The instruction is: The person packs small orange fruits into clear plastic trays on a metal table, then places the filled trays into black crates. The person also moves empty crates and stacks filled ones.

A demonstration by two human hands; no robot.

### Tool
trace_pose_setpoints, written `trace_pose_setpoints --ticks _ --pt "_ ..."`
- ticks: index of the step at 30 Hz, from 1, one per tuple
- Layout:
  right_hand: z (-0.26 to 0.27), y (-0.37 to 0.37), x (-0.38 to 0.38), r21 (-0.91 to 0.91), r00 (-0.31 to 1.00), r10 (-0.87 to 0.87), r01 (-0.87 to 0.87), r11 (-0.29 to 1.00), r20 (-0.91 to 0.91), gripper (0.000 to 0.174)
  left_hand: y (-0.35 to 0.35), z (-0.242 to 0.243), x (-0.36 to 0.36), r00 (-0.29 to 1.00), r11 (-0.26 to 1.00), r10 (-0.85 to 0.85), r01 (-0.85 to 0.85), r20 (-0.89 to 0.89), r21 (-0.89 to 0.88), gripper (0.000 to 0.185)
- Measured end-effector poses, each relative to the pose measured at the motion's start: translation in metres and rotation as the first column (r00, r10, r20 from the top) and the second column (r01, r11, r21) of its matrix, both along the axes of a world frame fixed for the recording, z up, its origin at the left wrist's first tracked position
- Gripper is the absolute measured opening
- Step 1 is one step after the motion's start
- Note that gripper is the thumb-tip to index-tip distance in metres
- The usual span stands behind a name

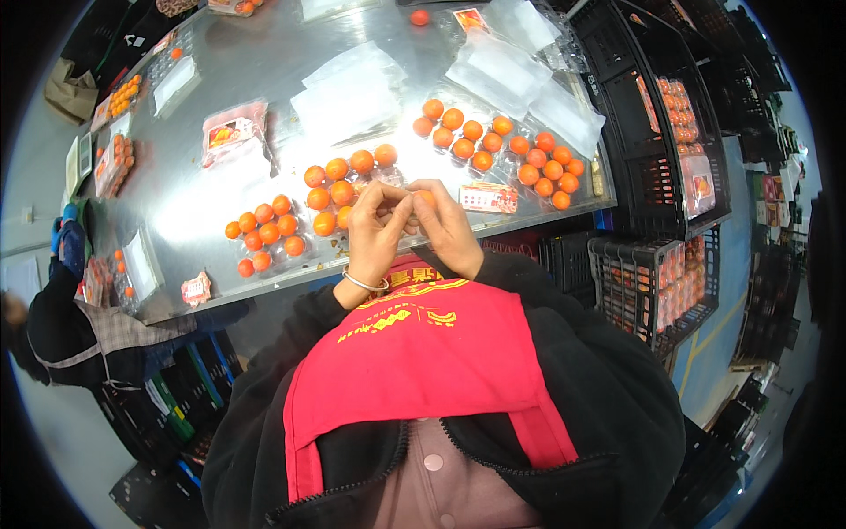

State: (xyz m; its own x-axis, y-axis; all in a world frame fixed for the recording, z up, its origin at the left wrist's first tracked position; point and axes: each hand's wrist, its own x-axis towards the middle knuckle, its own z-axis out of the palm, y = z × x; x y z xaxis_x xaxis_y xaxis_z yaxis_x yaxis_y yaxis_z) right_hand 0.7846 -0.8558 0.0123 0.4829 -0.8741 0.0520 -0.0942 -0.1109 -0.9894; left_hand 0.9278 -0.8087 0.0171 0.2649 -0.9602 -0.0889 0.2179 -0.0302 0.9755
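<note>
Before my chest, both hands meet over the near edge of a metal table (284, 142). My right hand (451, 228) holds a round orange-red fruit (426, 197), partly covered by its thumb and fingers. My left hand (377, 228), with a bangle at the wrist, has its fingers curled against the right fingertips; whether it grips anything cannot be made out. Just beyond the left hand lies a clear plastic tray with rows of orange-red fruits (337, 168), partly hidden by that hand. To the right of my right hand is a stack of printed cards (489, 198).
More fruit groups sit in clear trays at left (268, 233), back right (462, 135) and right (552, 168). White sheets (350, 92) and a printed pack (231, 132) lie farther back. Black crates (628, 284) stand at right. A co-worker (86, 330) is at far left.
</note>
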Motion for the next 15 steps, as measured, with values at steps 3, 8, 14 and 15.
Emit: trace_pose_setpoints --ticks 3,8,14,15 --pt "0.0 -0.002 0.004 -0.142 0.991 -0.126 0.118 0.983 -0.051 0.024 -0.004 0.002 -0.007 1.0 1.0 0.001 -0.001 0.02 -0.015 0.009" --pt "0.0 -0.008 0.005 -0.016 0.975 -0.221 0.221 0.975 -0.027 0.037 -0.003 0.005 -0.015 0.993 0.997 0.014 -0.005 0.119 -0.077 0.01" --pt "-0.003 -0.019 -0.002 0.342 0.956 -0.244 0.177 0.923 0.164 0.037 0.002 0.005 -0.01 0.999 0.996 0.029 -0.026 0.033 -0.089 0.007" --pt "-0.004 -0.019 -0.002 0.348 0.962 -0.2 0.126 0.929 0.186 0.037 0.002 0.005 -0.008 0.999 0.995 0.038 -0.034 0.039 -0.097 0.006"
